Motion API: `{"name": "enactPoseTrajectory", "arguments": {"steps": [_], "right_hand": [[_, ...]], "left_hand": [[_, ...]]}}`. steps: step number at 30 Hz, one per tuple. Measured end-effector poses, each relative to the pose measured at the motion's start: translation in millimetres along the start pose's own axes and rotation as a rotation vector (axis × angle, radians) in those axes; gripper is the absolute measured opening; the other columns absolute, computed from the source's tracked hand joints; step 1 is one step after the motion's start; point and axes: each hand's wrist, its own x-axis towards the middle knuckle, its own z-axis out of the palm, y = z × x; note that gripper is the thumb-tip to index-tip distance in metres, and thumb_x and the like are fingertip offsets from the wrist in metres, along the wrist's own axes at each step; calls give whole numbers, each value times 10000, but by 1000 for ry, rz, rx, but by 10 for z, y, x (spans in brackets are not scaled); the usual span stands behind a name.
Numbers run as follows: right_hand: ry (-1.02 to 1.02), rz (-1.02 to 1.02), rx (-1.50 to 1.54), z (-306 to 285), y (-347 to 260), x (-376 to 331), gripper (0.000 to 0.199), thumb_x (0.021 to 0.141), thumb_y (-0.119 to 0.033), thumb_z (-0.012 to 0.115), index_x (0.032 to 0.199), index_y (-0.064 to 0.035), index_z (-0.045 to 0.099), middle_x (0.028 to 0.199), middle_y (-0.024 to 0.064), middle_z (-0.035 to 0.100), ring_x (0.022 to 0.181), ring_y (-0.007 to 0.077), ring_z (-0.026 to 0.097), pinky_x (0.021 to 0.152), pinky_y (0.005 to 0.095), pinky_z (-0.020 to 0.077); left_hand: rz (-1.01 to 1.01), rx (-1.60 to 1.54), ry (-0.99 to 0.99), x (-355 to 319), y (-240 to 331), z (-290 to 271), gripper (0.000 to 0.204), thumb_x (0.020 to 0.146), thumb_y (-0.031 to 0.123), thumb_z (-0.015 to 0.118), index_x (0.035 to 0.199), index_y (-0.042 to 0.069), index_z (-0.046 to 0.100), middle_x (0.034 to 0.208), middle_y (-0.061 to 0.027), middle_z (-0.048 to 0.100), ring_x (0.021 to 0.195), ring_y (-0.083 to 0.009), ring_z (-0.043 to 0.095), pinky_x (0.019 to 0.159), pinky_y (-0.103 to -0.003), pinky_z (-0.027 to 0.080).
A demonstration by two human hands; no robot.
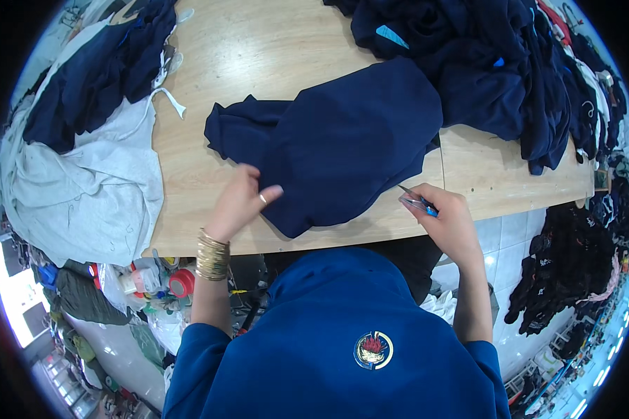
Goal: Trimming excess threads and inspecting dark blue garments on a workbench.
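A navy blue garment piece (356, 133) lies spread in front of me, its lower point near the table's front edge. My left hand (237, 204) is at its left lower edge, thumb and fingers apart; it seems to hold nothing, and whether it touches the cloth is hard to tell. In my right hand (449, 216) is a pair of small thread snips (419, 201) with a blue part, blades pointing up and left beside the cloth's right lower edge.
More navy garments (468, 70) are heaped at the far right of the wooden table (244, 49). Light grey cloth (84, 188) and navy cloth (105, 84) lie at the left. Dark clothes (566, 258) pile up right of the table. Containers, one with a red lid (182, 282), stand below its left front edge.
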Motion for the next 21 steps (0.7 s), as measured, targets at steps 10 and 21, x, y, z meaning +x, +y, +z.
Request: {"name": "enactPoseTrajectory", "arguments": {"steps": [10, 21], "right_hand": [[374, -187, 528, 675, -240, 9, 261, 752, -112, 713, 981, -19, 626, 884, 83, 653, 753, 122, 613, 664, 253, 479], [410, 510, 1013, 241, 734, 75, 128, 827, -119, 630, 726, -78, 565, 480, -72, 399, 357, 21, 310, 351, 194, 192]], "left_hand": [[175, -1017, -459, 126, 950, 194, 235, 886, 175, 579, 1028, -10, 604, 909, -63, 652, 801, -127, 610, 706, -254, 481], [452, -329, 12, 155, 1030, 557, 255, 781, 58, 640, 1035, 66, 619, 943, -56, 579, 809, -152, 555, 735, -246, 438]]}}
